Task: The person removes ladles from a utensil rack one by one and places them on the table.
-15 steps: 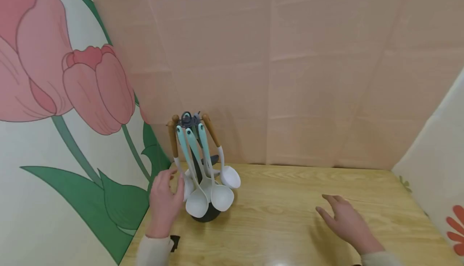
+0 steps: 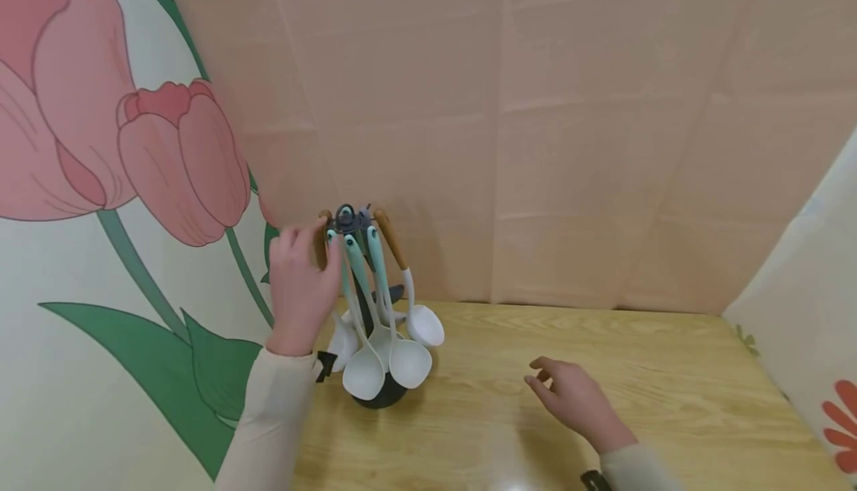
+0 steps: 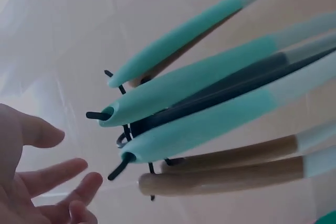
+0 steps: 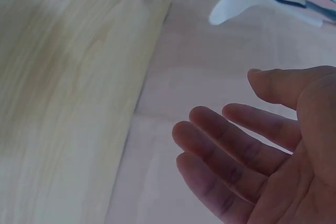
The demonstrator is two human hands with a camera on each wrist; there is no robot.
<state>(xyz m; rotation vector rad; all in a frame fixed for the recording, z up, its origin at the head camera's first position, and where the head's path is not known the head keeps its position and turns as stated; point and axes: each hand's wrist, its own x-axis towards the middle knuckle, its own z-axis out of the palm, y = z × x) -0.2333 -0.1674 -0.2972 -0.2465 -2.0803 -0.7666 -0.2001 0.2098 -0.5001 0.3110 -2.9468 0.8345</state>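
A black rack [image 2: 380, 396] stands at the left of the table, hung with several white-headed kitchen utensils. Some have teal handles [image 3: 205, 129], others brown wooden ones [image 3: 226, 178]. At its front hang two white, rounded heads [image 2: 364, 374], and a white ladle [image 2: 425, 326] is on the right side. My left hand [image 2: 301, 275] is raised at the rack's upper left, beside the handle tops. In the left wrist view its thumb and fingers are spread apart, with a gap to the handles. My right hand [image 2: 579, 402] hovers over the table with loosely bent fingers, holding nothing.
The wooden table [image 2: 495, 402] meets a pinkish cloth backdrop [image 2: 535, 141] behind the rack. A wall covering with printed tulips [image 2: 181, 156] is close on the left, and a white one [image 2: 803, 305] is on the right.
My left hand has risen from beside the lower part of the utensils to the handle tops. The right hand has moved left over the table.
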